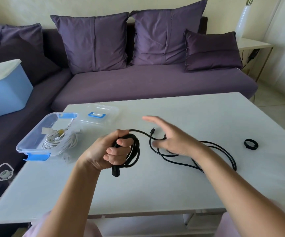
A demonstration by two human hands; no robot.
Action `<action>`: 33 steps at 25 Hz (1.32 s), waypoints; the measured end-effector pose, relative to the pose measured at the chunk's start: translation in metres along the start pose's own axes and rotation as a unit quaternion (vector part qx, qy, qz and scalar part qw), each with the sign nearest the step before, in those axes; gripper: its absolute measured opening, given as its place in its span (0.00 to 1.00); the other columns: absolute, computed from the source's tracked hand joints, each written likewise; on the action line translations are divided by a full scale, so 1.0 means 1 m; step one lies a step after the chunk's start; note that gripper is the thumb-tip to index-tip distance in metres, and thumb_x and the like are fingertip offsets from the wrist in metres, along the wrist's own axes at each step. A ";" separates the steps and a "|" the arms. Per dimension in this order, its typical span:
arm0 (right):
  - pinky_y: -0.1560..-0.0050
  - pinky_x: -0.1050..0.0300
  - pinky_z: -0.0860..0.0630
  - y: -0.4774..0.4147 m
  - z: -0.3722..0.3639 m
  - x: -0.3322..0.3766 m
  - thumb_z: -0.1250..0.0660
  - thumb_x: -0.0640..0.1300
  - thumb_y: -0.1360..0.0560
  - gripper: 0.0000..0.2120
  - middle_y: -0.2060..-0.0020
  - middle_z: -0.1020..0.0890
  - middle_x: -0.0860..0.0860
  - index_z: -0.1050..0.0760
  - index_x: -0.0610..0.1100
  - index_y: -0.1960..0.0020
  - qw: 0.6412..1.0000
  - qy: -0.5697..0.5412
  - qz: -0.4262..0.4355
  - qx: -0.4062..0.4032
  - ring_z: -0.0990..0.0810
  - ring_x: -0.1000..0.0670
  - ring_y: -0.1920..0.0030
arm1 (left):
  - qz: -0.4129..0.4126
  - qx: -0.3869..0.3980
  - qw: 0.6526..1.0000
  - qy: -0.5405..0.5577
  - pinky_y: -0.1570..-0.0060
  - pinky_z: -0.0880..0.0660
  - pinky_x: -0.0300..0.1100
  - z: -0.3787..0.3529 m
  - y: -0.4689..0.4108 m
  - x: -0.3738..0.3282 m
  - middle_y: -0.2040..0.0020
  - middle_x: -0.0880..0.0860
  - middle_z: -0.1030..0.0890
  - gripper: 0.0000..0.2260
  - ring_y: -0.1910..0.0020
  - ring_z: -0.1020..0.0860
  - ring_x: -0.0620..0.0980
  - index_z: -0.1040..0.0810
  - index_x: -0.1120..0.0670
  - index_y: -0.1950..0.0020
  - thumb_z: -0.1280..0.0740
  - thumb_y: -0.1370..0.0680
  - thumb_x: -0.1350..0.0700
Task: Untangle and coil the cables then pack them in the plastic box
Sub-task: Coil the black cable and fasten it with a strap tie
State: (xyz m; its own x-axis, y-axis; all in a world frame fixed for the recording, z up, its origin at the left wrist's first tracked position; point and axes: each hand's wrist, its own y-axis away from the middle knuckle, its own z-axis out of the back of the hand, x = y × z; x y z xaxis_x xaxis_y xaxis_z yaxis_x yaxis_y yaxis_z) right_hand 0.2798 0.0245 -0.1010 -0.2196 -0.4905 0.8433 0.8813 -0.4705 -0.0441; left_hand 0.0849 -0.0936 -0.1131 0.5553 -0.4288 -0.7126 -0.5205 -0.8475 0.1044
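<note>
A: Step in hand, by the look of it: coiling the black cable. Left hand curled tight around a few finished loops, thick plug hanging out below the palm. How to go on well?

B: First, a look at the right hand. Fingers stretched out and a little spread, blurred, gripping nothing as far as visible, hovering over the loose part on the table. Better to take the cable close to the left hand, not far along, and to let it slide through lightly closed fingers.

A: And the loose part itself?

B: Lying in wide bends to the right, crossing over itself in some places, small connector pointing up just behind the right hand. Probably wise to lift the crossings apart before pulling, otherwise risk of a knot. Then make each new loop the same size as the ones already held, with a small twist of the wrist, so no kinks.

A: And the plastic box?

B: Open, at the left edge of the table, white cable bundled inside already, white plug lying on the table just outside the near wall, clear lid just behind. Room inside seemingly enough for a second coil, if kept compact.

A: Something for tying?

B: Maybe the small black ring at the far right, well apart from the hands. Cannot tell what exactly.
</note>
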 end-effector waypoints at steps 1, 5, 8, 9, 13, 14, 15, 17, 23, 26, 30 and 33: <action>0.38 0.76 0.40 -0.001 -0.012 0.000 0.32 0.35 0.27 0.30 0.34 0.30 0.61 0.35 0.57 0.31 0.999 -0.004 0.012 0.037 0.35 0.67 0.34 | 0.017 0.006 1.000 -0.013 0.76 0.33 0.32 -0.001 -0.001 0.001 0.74 0.48 0.35 0.16 0.79 0.37 0.45 0.27 0.55 0.61 0.47 0.18 0.51; 0.60 0.62 0.30 -0.006 -0.021 0.002 0.34 0.44 0.23 0.03 0.64 0.24 0.50 0.22 0.46 0.51 0.998 -0.048 0.028 0.042 0.28 0.56 0.64 | 0.071 -0.035 0.991 -0.104 0.82 0.38 0.29 -0.007 0.002 0.002 0.78 0.45 0.38 0.15 0.83 0.43 0.43 0.27 0.51 0.67 0.36 0.24 0.45; 0.59 0.59 0.33 -0.008 -0.005 0.001 0.32 0.49 0.25 0.07 0.64 0.20 0.47 0.19 0.46 0.56 0.995 -0.049 0.063 -0.056 0.28 0.48 0.64 | 0.043 -0.075 0.993 -0.084 0.83 0.38 0.29 -0.008 -0.002 0.003 0.80 0.44 0.33 0.18 0.83 0.43 0.43 0.27 0.52 0.68 0.32 0.27 0.40; 0.57 0.56 0.32 -0.009 -0.003 -0.003 0.32 0.52 0.25 0.08 0.62 0.18 0.43 0.19 0.48 0.56 0.992 -0.056 0.074 -0.080 0.25 0.43 0.62 | 0.027 -0.047 0.998 -0.040 0.81 0.38 0.31 -0.006 -0.004 0.003 0.78 0.45 0.31 0.19 0.82 0.41 0.43 0.27 0.54 0.65 0.35 0.25 0.40; 0.63 0.57 0.32 -0.015 -0.012 -0.019 0.38 0.57 0.23 0.11 0.64 0.21 0.40 0.18 0.55 0.52 0.988 -0.024 0.069 -0.134 0.29 0.38 0.65 | -0.077 0.007 0.989 0.127 0.70 0.38 0.38 0.003 -0.006 0.000 0.71 0.50 0.32 0.18 0.75 0.35 0.48 0.27 0.60 0.55 0.50 0.17 0.51; 0.66 0.60 0.36 -0.016 -0.015 -0.021 0.38 0.53 0.22 0.11 0.67 0.24 0.40 0.18 0.51 0.50 0.987 -0.005 0.062 -0.146 0.33 0.44 0.69 | -0.112 -0.007 0.981 0.157 0.69 0.38 0.38 0.005 -0.005 0.000 0.71 0.50 0.32 0.17 0.74 0.35 0.48 0.27 0.60 0.55 0.51 0.17 0.53; 0.67 0.60 0.37 -0.017 -0.019 -0.023 0.39 0.51 0.21 0.12 0.67 0.25 0.40 0.19 0.46 0.50 0.986 0.031 0.059 -0.155 0.34 0.47 0.70 | -0.148 -0.017 0.970 0.191 0.68 0.38 0.38 0.007 -0.003 0.001 0.70 0.50 0.32 0.17 0.74 0.34 0.47 0.28 0.60 0.55 0.52 0.17 0.53; 0.63 0.53 0.31 -0.017 -0.031 -0.029 0.41 0.49 0.20 0.14 0.67 0.23 0.42 0.22 0.41 0.52 0.978 0.140 0.054 -0.147 0.29 0.45 0.67 | -0.223 -0.040 0.941 0.250 0.66 0.36 0.38 0.010 0.002 -0.001 0.70 0.51 0.30 0.15 0.73 0.33 0.47 0.28 0.61 0.55 0.51 0.18 0.57; 0.60 0.52 0.27 -0.009 -0.062 -0.023 0.43 0.48 0.19 0.10 0.61 0.20 0.48 0.25 0.46 0.48 0.950 0.296 0.097 -0.002 0.26 0.47 0.61 | -0.417 -0.180 0.855 0.252 0.67 0.28 0.38 0.011 0.004 -0.006 0.69 0.50 0.29 0.15 0.73 0.28 0.46 0.28 0.58 0.59 0.49 0.17 0.59; 0.62 0.54 0.31 -0.005 -0.059 -0.015 0.42 0.46 0.19 0.10 0.63 0.21 0.48 0.23 0.45 0.48 0.938 0.318 0.134 0.013 0.28 0.48 0.62 | -0.396 -0.467 0.788 -0.067 0.71 0.34 0.34 0.000 0.001 -0.009 0.72 0.44 0.31 0.12 0.75 0.33 0.42 0.31 0.53 0.59 0.46 0.17 0.53; 0.66 0.57 0.37 0.000 -0.054 -0.005 0.39 0.47 0.21 0.10 0.67 0.22 0.49 0.20 0.48 0.50 0.934 0.304 0.187 0.000 0.28 0.48 0.66 | -0.253 -0.614 0.622 -0.415 0.69 0.35 0.40 0.000 -0.008 0.003 0.72 0.48 0.28 0.14 0.76 0.32 0.43 0.31 0.54 0.64 0.43 0.19 0.54; 0.67 0.58 0.32 0.002 -0.053 0.003 0.38 0.46 0.23 0.09 0.68 0.21 0.49 0.19 0.47 0.54 0.922 0.327 0.208 -0.001 0.24 0.47 0.65 | -0.128 -0.566 0.558 -0.592 0.68 0.34 0.38 0.009 -0.013 0.011 0.72 0.49 0.26 0.14 0.76 0.29 0.42 0.29 0.56 0.65 0.43 0.20 0.54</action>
State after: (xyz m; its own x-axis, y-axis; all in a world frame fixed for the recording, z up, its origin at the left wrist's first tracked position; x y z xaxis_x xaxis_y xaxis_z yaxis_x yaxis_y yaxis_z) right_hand 0.2590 -0.0167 -0.1273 -0.0687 -0.9661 0.2488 0.9456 -0.1425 -0.2925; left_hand 0.0920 -0.0846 -0.1284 -0.6508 -0.3094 -0.6933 0.5946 -0.7756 -0.2120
